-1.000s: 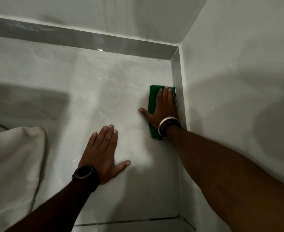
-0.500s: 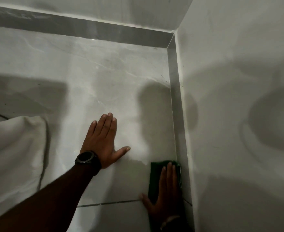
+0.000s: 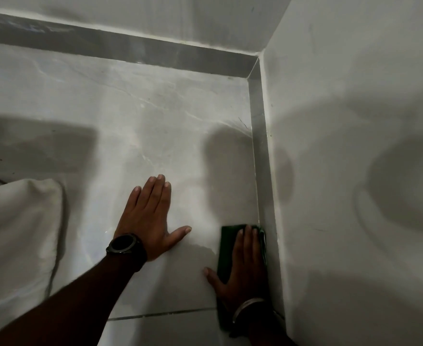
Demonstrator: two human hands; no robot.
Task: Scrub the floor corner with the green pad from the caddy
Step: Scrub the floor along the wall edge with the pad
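Observation:
The green pad (image 3: 226,248) lies flat on the grey marble floor tile (image 3: 130,116), right against the grey skirting along the right wall. My right hand (image 3: 243,270) presses flat on top of it, fingers pointing away from me, a metal bangle on the wrist. Flat on the tile to the left, fingers together and thumb out, rests my left hand (image 3: 148,218), holding nothing and wearing a black watch. The floor corner (image 3: 251,76) where the two skirtings meet is farther up, well ahead of the pad. No caddy is in view.
A white cloth or cushion (image 3: 18,233) lies at the left edge. White walls rise behind the skirting at the back (image 3: 155,18) and on the right (image 3: 355,171). A grout line (image 3: 160,314) crosses the floor near me.
My right hand dragged the green pad along the right skirting from near the corner back toward me, then edged slightly forward again. My left hand stayed planted on the tile.

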